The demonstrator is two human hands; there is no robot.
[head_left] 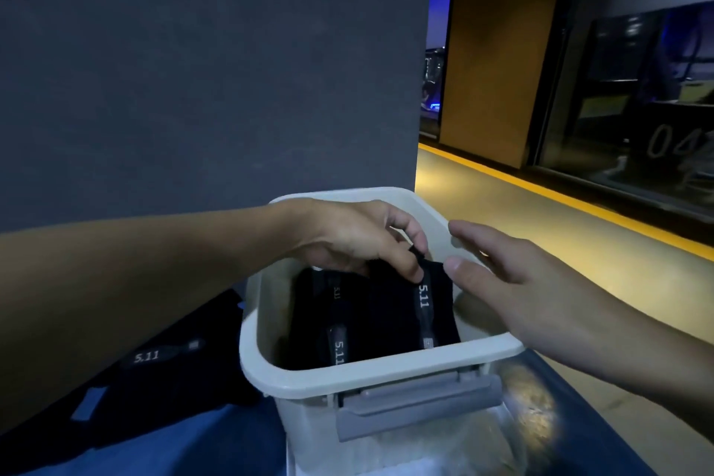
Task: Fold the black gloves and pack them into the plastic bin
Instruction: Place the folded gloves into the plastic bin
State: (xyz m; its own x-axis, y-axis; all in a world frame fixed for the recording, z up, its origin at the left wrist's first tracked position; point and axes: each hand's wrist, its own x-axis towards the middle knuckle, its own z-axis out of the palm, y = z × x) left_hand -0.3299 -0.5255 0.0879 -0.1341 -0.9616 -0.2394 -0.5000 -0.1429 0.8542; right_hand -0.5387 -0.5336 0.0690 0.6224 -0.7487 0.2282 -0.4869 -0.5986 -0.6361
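A white plastic bin (371, 369) with a grey latch stands on a blue surface. Inside it lie folded black gloves (332, 321) with "5.11" straps. My left hand (355, 240) reaches over the bin's far rim and pinches the top edge of a folded black glove (402, 305) that stands against the right side of the bin. My right hand (514, 282) hovers over the bin's right rim with fingers straight, holding nothing, its thumb close to that glove. More black gloves (154, 383) lie in a heap on the surface left of the bin.
A dark grey wall (212, 70) rises right behind the bin. To the right runs a yellowish floor (541, 243) with a yellow stripe, beyond it a brown panel and dark glass. The blue surface (232, 444) shows at the bottom of the view.
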